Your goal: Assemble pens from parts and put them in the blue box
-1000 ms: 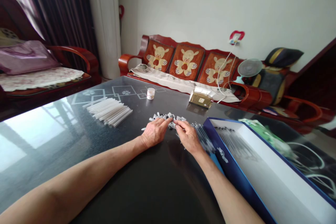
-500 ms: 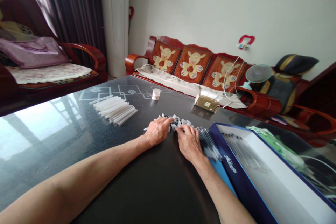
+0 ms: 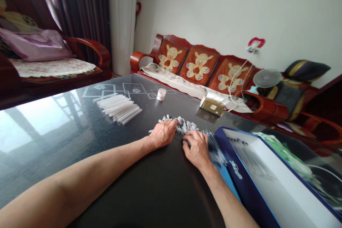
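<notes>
A heap of small white and black pieces, like pen caps, lies on the dark glossy table. My left hand rests at the left part of this heap, fingers curled into it; its fingertips and anything in them are hidden. Just right of it, my right hand is bent at the near edge of the heap, thumb and fingers curved toward each other around a dark spot I cannot make out. Beside the right hand lies a bundle of thin clear rods with dark tips, like pen refills.
White tubes lie in a row at the left. A small white cup and a tissue pack stand farther back. An open blue box holding more thin rods flanks my right arm, with a green bag beyond.
My right hand has drawn slightly back from the heap, showing more of the white pieces. My left hand stays at the heap. The whole view has shifted a little.
</notes>
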Tool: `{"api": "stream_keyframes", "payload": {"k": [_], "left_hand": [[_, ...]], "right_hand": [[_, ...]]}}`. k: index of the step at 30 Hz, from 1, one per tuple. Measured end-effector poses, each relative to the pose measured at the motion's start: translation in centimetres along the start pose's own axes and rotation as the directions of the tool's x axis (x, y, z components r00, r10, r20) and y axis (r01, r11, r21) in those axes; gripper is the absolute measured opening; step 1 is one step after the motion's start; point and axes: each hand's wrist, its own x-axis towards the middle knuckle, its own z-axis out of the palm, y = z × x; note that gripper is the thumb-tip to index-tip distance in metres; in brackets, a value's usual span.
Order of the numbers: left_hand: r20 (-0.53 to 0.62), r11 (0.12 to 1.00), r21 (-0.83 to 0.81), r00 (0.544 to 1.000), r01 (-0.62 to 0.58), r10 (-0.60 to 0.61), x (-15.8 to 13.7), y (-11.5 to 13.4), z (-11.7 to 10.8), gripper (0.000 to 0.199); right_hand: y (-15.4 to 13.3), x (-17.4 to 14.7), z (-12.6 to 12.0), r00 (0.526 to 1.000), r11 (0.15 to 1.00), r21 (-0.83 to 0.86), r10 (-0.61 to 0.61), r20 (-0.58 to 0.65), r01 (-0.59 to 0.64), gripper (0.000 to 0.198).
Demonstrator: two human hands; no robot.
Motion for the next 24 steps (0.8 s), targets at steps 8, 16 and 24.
{"api": "stream_keyframes", "payload": {"k": [8, 16, 24], "left_hand": [[0.037, 0.999, -0.001, 0.999, -0.040, 0.040, 0.0, 0.7, -0.7, 0.028], [0.087, 0.994, -0.004, 0.990, -0.110, 0.110, -0.2, 1.0, -0.6, 0.029], [0.167, 0.995, 0.017, 0.981, -0.101, 0.097, -0.2, 1.2, -0.9, 0.028]], "right_hand": [[-0.1, 0.6, 0.5, 0.983, 0.949, 0.301, 0.133, -0.128, -0.089, 0.009], [-0.5, 0.6, 0.8, 0.961, 0.908, 0.391, 0.226, -0.160, -0.148, 0.008], [-0.6, 0.7, 0.6, 0.971, 0.933, 0.353, 0.145, -0.193, -0.069, 0.008]]}}
